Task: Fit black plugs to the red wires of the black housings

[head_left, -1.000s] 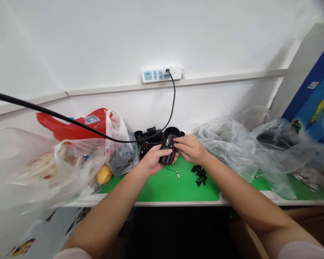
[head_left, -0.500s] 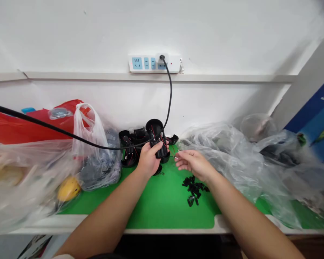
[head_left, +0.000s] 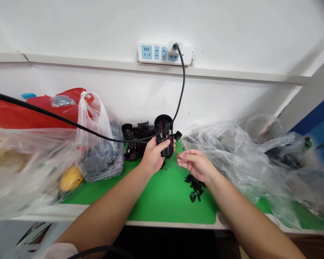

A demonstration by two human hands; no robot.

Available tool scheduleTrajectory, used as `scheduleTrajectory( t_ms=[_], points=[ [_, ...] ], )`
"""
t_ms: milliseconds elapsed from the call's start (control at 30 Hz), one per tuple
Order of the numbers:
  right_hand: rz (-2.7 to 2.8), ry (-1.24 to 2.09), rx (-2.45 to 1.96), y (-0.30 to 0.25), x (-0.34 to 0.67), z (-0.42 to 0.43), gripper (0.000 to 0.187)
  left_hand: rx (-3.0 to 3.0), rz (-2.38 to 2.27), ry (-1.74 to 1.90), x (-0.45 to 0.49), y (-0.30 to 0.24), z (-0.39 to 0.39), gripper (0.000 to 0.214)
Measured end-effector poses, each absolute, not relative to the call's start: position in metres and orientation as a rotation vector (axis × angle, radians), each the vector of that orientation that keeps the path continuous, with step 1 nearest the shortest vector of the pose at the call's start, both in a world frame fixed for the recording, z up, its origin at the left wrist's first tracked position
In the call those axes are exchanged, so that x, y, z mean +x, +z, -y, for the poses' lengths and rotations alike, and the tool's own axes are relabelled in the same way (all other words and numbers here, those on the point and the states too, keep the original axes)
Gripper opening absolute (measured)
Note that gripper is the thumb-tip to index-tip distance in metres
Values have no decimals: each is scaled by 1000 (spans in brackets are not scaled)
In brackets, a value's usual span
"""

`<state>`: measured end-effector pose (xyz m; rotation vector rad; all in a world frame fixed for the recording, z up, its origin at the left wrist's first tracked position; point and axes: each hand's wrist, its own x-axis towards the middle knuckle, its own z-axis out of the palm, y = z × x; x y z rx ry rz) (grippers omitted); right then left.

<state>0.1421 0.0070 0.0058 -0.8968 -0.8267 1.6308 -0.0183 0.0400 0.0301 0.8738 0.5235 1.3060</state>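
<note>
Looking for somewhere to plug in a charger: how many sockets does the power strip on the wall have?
4, in a row along the white power strip: a three-pin socket, a narrow-slot socket, another, and a fourth partly under the plug of the black cable.

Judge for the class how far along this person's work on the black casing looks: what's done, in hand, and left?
Done: red wires already sit inside the black casing, and a second black casing beside it also shows red wires. In hand: the left hand grips the casing while the right hand brings its fingertips to a thin wire end. Left, it seems: the small black parts lying loose on the green mat.
</note>
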Motion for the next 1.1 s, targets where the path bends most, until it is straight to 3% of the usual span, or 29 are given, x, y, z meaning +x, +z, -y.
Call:
scheduleTrajectory(
  t_ms=[267,600,1100],
  points=[
    [867,1443,-967,4,143,-8,19,877,-560,1437,-15,24,-43,29],
    [1121,701,-1044,2,139,-6,12,723,-586,1443,-10,20,-40,39],
    [1317,525,-898,-5,125,-2,10,619,-559,1368,-10,22,-35,44]
  ],
)
